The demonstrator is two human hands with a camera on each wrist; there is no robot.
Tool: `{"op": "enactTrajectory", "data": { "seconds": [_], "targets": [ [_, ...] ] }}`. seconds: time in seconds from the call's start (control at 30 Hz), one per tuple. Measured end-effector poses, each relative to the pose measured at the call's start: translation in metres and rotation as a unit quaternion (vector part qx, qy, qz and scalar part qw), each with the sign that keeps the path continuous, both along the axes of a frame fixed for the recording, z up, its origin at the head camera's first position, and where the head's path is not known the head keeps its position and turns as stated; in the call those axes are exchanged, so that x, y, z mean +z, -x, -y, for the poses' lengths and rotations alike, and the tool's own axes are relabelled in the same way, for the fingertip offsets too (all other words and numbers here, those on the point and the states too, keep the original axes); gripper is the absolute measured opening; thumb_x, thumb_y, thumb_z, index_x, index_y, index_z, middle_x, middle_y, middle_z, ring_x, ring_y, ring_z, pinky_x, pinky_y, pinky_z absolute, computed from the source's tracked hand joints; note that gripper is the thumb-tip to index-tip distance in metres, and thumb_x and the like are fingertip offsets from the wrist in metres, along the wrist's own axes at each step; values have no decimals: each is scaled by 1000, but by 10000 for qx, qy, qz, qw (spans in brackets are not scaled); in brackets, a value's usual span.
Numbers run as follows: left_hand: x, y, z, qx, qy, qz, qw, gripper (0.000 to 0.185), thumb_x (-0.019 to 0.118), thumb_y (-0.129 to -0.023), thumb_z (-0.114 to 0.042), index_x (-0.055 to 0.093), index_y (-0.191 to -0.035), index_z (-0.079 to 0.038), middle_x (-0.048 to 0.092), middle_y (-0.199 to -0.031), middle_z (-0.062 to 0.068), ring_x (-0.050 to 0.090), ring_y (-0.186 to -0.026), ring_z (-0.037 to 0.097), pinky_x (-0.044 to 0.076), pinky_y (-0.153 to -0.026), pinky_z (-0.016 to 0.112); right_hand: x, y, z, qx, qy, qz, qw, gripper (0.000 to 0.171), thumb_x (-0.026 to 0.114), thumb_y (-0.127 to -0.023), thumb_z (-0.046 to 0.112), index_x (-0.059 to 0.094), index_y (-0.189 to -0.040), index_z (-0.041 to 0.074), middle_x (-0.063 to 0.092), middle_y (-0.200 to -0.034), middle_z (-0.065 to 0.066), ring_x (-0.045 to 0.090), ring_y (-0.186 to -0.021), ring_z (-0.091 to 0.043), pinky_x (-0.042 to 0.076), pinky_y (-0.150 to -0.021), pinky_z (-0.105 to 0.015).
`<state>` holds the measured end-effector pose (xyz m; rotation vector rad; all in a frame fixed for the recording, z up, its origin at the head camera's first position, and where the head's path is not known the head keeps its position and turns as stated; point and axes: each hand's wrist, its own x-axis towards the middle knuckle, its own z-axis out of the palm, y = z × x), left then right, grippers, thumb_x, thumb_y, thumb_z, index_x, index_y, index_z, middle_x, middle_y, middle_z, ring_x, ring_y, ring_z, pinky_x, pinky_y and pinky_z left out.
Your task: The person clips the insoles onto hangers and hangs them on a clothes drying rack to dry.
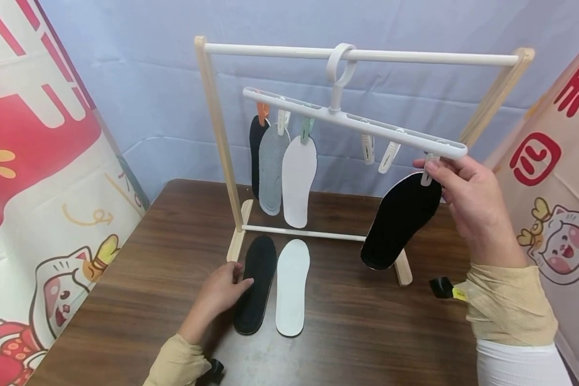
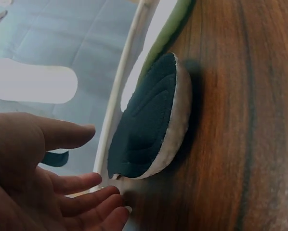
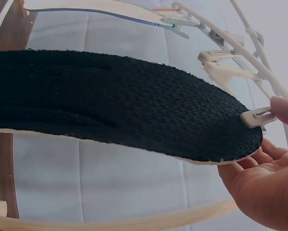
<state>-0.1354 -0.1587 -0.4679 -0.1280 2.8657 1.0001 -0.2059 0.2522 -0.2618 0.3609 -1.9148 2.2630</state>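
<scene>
- The black insole (image 1: 401, 220) hangs tilted from the end clip (image 1: 429, 172) of the white hanger (image 1: 354, 122), its lower tip near the rack's (image 1: 219, 134) right foot (image 1: 403, 268); open air lies under it and to its left, as far as the white bottom rail (image 1: 304, 233).
- Two spare clips (image 1: 378, 151) hang free between this insole and three clipped ones: black, grey (image 1: 272, 169) and white (image 1: 299, 179).
- On the table (image 1: 149, 279) a black insole (image 1: 257, 284) and a white one (image 1: 291, 287) lie side by side, just in front of the rail, with bare wood in front and to the left.
- Brown wood-grain tabletop; pale blue cloth behind; cartoon banners (image 1: 38, 161) on both sides.
- Right hand (image 1: 468, 206): thumb and fingers pinch the end clip at the hanging insole's top edge; in the right wrist view the palm (image 3: 259, 187) lies just under that edge.
- Left hand (image 1: 219, 292): fingers relaxed and nearly straight, resting at the lying black insole's left edge, gripping nothing.
</scene>
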Motion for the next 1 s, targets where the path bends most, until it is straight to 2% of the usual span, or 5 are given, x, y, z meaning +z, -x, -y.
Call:
{"op": "enactTrajectory", "data": {
  "seconds": [0.17,0.4,0.63,0.83,1.0],
  "targets": [
    [-4,0,-2,-63,331,22,9994,46,74,-92,-31,65,-122,2,67,-103,10,64,-99,28,51,-89,48,-3,-1,-2,6,32,70,10000,23,67,-96,3,73,-117,10,76,-102,-2,68,-99,-9,50,-77,-16],
    [-3,3,-7,-60,783,87,9969,38,77,-88,-32,69,-109,-1,59,-86,7,59,-80,23,50,-74,43,-9,0,-5,118,400,-137,9990,25,63,-95,-6,72,-116,4,76,-103,-4,69,-100,-10,52,-84,-16],
    [-1,6,-12,27,1003,154,9948,38,80,-86,-34,70,-106,-4,64,-91,9,64,-86,28,52,-77,45,-14,0,-9,40,451,-109,9989,27,61,-96,-8,72,-118,3,74,-111,0,61,-106,-8,50,-86,-15],
    [-3,8,-13,112,1105,245,9935,38,84,-82,-35,72,-105,-8,65,-92,9,65,-89,29,53,-78,46,-22,-1,-11,-83,455,67,9989,24,63,-94,-8,74,-111,6,73,-98,1,63,-91,-7,51,-81,-15],
    [-3,10,-14,16,1180,367,9923,48,84,-83,-35,70,-117,-4,69,-102,13,66,-94,30,53,-82,48,-28,0,-12,-1,604,99,9981,23,63,-94,-9,74,-107,6,74,-96,-1,66,-89,-8,52,-81,-15]
  ]
}}
